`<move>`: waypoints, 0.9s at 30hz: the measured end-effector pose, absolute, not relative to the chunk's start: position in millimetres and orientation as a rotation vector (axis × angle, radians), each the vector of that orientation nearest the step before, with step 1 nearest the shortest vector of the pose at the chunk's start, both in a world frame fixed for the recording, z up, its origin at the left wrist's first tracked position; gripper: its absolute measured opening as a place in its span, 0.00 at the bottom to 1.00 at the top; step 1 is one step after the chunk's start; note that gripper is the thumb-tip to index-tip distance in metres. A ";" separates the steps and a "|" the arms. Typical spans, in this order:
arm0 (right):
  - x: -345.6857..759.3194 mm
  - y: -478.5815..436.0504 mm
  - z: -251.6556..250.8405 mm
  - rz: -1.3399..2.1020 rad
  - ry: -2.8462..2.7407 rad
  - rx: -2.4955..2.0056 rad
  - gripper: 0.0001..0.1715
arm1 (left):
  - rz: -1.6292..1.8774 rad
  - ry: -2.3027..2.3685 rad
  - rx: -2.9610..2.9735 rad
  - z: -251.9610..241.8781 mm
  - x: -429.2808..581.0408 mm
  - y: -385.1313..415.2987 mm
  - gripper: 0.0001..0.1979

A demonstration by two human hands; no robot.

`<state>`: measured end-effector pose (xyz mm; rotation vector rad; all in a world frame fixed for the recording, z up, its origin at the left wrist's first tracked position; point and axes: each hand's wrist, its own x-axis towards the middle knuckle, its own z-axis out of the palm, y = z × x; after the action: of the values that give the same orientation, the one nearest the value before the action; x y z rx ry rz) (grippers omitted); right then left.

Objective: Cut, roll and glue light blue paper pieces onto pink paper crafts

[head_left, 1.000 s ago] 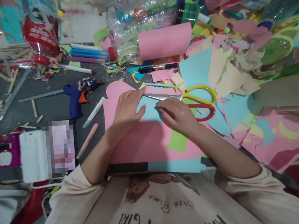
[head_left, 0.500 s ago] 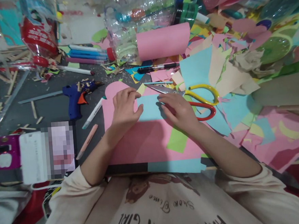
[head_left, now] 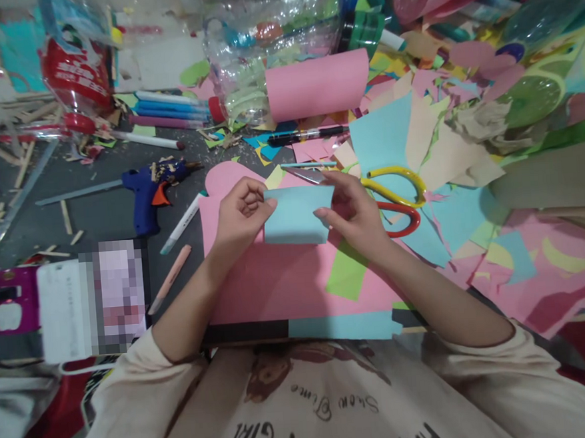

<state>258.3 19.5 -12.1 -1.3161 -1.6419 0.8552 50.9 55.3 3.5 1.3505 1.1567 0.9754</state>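
A light blue piece of paper (head_left: 297, 215) is held up a little over a large pink sheet (head_left: 272, 287). My left hand (head_left: 244, 212) pinches its left edge, thumb on the near face and fingers curled behind. At the right end my right hand (head_left: 354, 208) has thumb and fingers around the paper's edge, with part of the grip hidden. Just beyond my right hand lie scissors (head_left: 395, 188) with one yellow and one red handle. A green paper piece (head_left: 347, 272) rests on the pink sheet below that hand.
To the left lie a blue glue gun (head_left: 145, 196), a white marker (head_left: 182, 223) and a peach marker (head_left: 171, 279). Across the back are a pink paper roll (head_left: 318, 86), a black pen (head_left: 307, 136) and clear plastic bottles. Paper scraps (head_left: 431, 129) are heaped at right.
The light blue paper lay flat under both hands before. It is now raised off the pink sheet, pinched at its left edge and held at its right end.
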 end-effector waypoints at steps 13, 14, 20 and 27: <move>251.9 20.7 -5.9 1.335 -1.342 -1.196 0.19 | 0.783 1.103 1.408 6.7 55.0 47.5 0.14; 252.6 21.5 -5.4 1.349 -1.338 -1.178 0.20 | 0.774 1.100 1.398 6.6 54.5 47.1 0.15; 253.3 22.2 -5.4 1.245 -1.370 -1.180 0.27 | 0.787 1.122 1.433 5.1 55.0 42.7 0.15; 249.3 19.1 -7.7 1.197 -1.382 -1.205 0.12 | 0.848 1.099 1.441 6.3 55.0 43.1 0.16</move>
<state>249.3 19.1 -7.7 -1.2052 -1.3818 1.1971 55.0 43.1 6.3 1.4408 1.0989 0.8479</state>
